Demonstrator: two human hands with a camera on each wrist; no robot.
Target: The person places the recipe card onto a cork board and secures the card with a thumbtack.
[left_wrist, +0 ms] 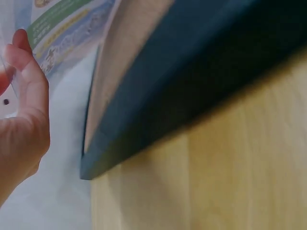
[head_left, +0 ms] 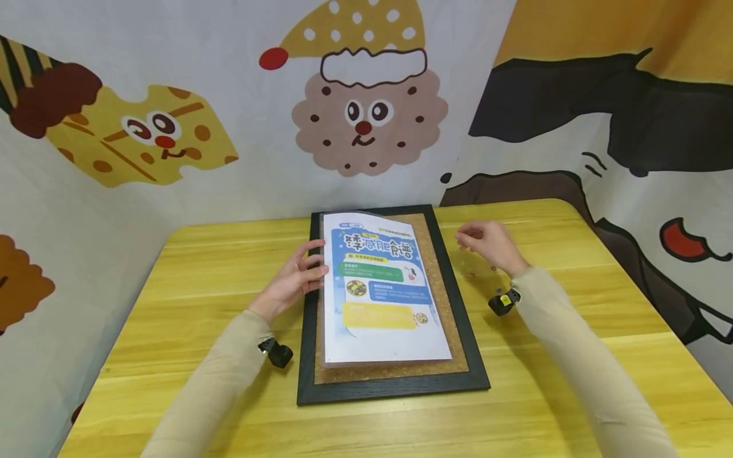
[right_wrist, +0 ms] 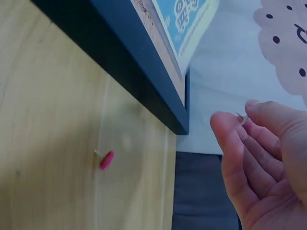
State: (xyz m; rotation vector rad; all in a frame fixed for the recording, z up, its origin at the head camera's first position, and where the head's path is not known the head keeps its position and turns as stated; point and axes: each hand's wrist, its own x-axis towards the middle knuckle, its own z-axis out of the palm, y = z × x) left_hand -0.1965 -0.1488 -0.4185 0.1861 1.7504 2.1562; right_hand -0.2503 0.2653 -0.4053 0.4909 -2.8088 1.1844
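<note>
A laminated sheet (head_left: 375, 343) with printed text and coloured boxes lies over a cork board (head_left: 441, 305) with a black frame (head_left: 395, 388). At the sheet's left edge, my left hand (head_left: 291, 280) holds the plastic between thumb and fingers. The left wrist view shows this hand (left_wrist: 26, 105) by the clear edge of the sheet (left_wrist: 62, 36). Off the board's upper right side, my right hand (head_left: 487, 245) is raised above the table. Its thumb and index finger pinch a small thumbtack (right_wrist: 243, 118), mostly covered by the fingertips.
A pink thumbtack (right_wrist: 106, 160) lies on the wooden table (head_left: 200, 305) to the right of the board. A small blue piece (head_left: 499, 291) lies near the right wrist. Behind the table hangs a cloth (head_left: 229, 51) printed with cartoon food.
</note>
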